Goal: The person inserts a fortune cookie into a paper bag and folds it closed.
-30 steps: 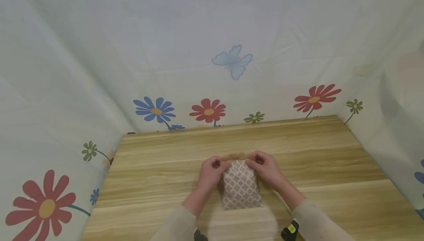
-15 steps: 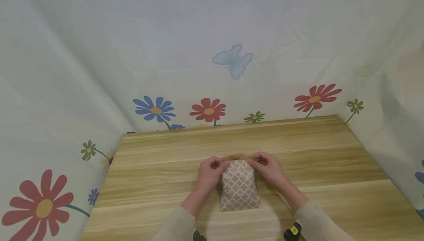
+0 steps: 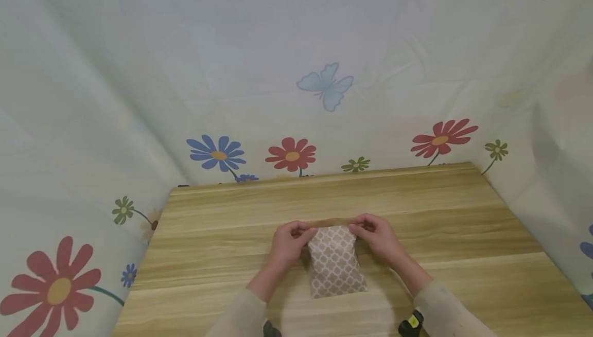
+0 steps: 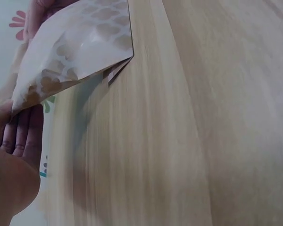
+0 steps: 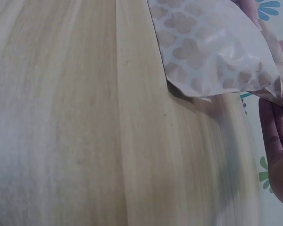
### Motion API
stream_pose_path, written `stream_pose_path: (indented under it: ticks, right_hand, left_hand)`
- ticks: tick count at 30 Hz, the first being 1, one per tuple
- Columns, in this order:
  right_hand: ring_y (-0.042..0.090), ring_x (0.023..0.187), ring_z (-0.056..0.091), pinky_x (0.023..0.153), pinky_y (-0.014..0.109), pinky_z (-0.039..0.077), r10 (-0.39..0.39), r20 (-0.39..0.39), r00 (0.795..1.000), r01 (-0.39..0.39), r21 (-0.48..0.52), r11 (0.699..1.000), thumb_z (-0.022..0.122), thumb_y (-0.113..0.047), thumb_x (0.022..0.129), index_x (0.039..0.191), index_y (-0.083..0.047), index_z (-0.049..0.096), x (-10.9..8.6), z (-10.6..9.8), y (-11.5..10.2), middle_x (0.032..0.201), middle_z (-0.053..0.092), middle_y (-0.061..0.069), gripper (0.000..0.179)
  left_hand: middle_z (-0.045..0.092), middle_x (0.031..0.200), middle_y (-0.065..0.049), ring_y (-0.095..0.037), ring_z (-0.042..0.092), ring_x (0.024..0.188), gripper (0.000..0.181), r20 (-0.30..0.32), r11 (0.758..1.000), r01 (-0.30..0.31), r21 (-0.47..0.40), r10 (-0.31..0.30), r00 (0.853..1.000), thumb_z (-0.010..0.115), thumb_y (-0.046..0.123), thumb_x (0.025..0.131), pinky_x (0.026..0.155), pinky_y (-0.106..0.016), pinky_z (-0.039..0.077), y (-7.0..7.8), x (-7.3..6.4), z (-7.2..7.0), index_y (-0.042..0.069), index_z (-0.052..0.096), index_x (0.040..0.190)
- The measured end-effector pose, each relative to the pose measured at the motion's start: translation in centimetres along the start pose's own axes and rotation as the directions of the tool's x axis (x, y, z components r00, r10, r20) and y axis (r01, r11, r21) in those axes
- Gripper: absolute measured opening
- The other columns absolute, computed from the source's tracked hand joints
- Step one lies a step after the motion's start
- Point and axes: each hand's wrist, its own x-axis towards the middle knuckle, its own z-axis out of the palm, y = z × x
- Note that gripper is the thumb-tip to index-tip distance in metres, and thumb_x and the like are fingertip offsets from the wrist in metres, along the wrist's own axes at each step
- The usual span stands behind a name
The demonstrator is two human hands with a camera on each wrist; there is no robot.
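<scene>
A small paper bag (image 3: 335, 265) with a tan-and-white lattice print lies near the front middle of the table in the head view. My left hand (image 3: 288, 244) pinches its far left corner between thumb and fingers. At the far right corner, my right hand (image 3: 379, 238) pinches it the same way. A plain brown strip (image 3: 331, 222) of the bag shows beyond the printed edge, between both hands. In the left wrist view the bag (image 4: 92, 40) slopes up from the table toward the fingers. The right wrist view shows the bag (image 5: 207, 52) bulging slightly, its near edge low over the wood.
The wood-grain table (image 3: 222, 224) extends around the bag on all sides. A pale curtain (image 3: 259, 69) printed with flowers and butterflies hangs behind the table and along its left and right sides. Dark wrist devices (image 3: 411, 323) sit beneath the sleeves.
My hands have spread slightly apart, the left one shifting left and the right one a little right. The brown strip between them looks straighter and flatter. The bag stays in about the same place.
</scene>
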Motion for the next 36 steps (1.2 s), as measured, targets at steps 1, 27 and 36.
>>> stream_pose_path:
  ticks: [1,27,36]
  right_hand:
    - [0.01,0.089,0.069,0.081,0.02,0.056,0.004,0.002,1.0,-0.004,0.002,1.0,0.076,-0.008,0.099,0.109,0.003,0.075,0.0,0.0,0.0,0.099,0.077,0.01,0.015]
    - [0.012,0.094,0.07,0.084,0.021,0.056,-0.016,0.045,0.999,0.016,0.016,1.0,0.075,-0.01,0.1,0.114,0.001,0.075,-0.5,-0.7,0.2,0.103,0.075,0.009,0.018]
    - [0.01,0.095,0.071,0.085,0.02,0.057,-0.025,0.054,0.998,0.022,0.06,0.998,0.074,-0.008,0.1,0.116,0.005,0.073,-0.8,-0.4,-0.3,0.109,0.076,0.017,0.02]
  left_hand:
    - [0.075,0.095,-0.004,-0.015,0.071,0.083,0.023,0.011,1.0,-0.009,0.01,0.009,1.0,0.082,0.026,0.096,0.078,-0.034,0.064,0.0,0.0,-0.1,0.004,0.078,0.104]
    - [0.076,0.115,-0.01,-0.019,0.072,0.102,0.014,0.204,0.992,-0.119,0.027,0.112,0.972,0.07,0.006,0.101,0.091,-0.03,0.061,0.2,0.0,-2.1,0.005,0.076,0.114]
    - [0.077,0.109,-0.014,-0.016,0.071,0.09,0.017,0.18,0.995,-0.093,-0.038,0.098,0.979,0.07,0.014,0.103,0.083,-0.036,0.064,-0.1,-0.1,-1.9,-0.001,0.075,0.109]
